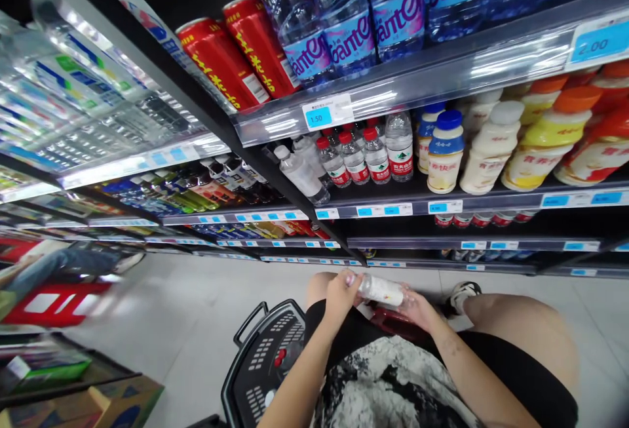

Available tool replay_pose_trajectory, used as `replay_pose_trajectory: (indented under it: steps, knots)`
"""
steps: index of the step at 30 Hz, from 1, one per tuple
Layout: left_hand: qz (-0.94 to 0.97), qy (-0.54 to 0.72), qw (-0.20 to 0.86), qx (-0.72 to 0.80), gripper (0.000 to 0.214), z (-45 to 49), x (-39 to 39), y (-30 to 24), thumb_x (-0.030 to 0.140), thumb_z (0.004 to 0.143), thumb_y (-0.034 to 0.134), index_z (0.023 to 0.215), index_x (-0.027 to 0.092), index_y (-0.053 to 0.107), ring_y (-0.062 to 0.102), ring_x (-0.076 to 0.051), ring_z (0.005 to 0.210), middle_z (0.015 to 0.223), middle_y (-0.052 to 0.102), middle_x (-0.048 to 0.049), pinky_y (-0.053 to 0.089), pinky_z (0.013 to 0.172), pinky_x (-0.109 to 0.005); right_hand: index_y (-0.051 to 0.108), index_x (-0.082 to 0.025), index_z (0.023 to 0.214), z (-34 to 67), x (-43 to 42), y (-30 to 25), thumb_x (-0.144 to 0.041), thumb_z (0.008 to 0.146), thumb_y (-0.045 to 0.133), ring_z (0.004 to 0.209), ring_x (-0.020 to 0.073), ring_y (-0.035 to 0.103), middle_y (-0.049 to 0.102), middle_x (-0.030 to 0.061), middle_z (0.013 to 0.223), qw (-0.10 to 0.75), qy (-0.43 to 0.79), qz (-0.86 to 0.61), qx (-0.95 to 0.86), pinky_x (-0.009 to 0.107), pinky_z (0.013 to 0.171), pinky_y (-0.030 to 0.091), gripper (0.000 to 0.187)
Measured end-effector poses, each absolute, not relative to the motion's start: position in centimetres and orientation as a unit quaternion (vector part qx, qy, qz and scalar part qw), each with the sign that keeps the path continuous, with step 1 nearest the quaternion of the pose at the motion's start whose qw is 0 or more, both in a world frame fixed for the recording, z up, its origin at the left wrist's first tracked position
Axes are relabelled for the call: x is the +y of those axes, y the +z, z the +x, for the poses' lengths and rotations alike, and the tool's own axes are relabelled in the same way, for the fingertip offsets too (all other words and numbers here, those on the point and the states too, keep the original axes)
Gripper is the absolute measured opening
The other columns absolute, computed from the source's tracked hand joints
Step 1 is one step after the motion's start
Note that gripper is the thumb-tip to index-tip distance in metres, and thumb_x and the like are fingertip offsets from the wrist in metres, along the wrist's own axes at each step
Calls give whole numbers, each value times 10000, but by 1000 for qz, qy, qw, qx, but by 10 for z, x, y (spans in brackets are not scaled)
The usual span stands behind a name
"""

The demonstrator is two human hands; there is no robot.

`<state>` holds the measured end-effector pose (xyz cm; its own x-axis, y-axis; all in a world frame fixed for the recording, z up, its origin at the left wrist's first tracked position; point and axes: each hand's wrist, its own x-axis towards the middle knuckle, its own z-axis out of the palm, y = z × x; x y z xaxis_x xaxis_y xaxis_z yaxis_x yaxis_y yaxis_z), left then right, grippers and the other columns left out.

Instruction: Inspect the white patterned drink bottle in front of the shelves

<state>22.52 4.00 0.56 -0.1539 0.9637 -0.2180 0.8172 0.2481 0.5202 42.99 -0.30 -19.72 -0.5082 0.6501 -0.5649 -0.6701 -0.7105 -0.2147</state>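
I crouch before store shelves and hold a small clear bottle with a white label (pixel 381 289) sideways over my lap. My left hand (pixel 340 293) is closed round its cap end. My right hand (pixel 417 307) grips its base end. A dark red object (pixel 393 323) lies on my lap just under the bottle. On the shelf ahead stand similar small water bottles with red caps (pixel 354 156), one of them lying tilted (pixel 301 175).
A black shopping basket (pixel 265 362) sits on the floor at my left knee. Yoghurt-drink bottles (pixel 445 153) fill the shelf at right, big water bottles (pixel 344 15) and red cans (pixel 236 48) above. A red crate (pixel 49 303) and another person's legs (pixel 59 264) are far left.
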Motion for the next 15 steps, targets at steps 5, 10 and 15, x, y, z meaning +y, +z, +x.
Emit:
replay_pose_trajectory:
  steps: [5, 10, 15]
  knots:
    - [669, 67, 71, 737, 281, 252, 72, 16, 472, 1000, 571, 956, 201, 632, 661, -195, 729, 753, 680, -31, 315, 639, -264, 447, -223, 1480, 443, 1, -188, -487, 977, 434, 982, 258, 687, 647, 114, 1302, 395, 826, -395, 76, 320, 718, 485, 569]
    - [674, 127, 3, 728, 245, 245, 120, 5, 408, 1015, 580, 1098, 185, 639, 675, -205, 877, 971, 716, -66, 352, 686, -260, 537, -208, 1407, 469, 4, -187, -542, 954, 435, 1065, 252, 649, 655, 110, 1313, 466, 797, -375, 85, 317, 775, 465, 572]
    - [587, 221, 25, 778, 295, 243, 166, -15, 439, 1037, 523, 1165, 189, 611, 671, -211, 890, 935, 710, -64, 406, 749, -263, 591, -200, 1342, 458, 6, -191, -559, 892, 507, 1022, 249, 644, 683, 113, 1250, 461, 807, -362, 68, 308, 757, 447, 582]
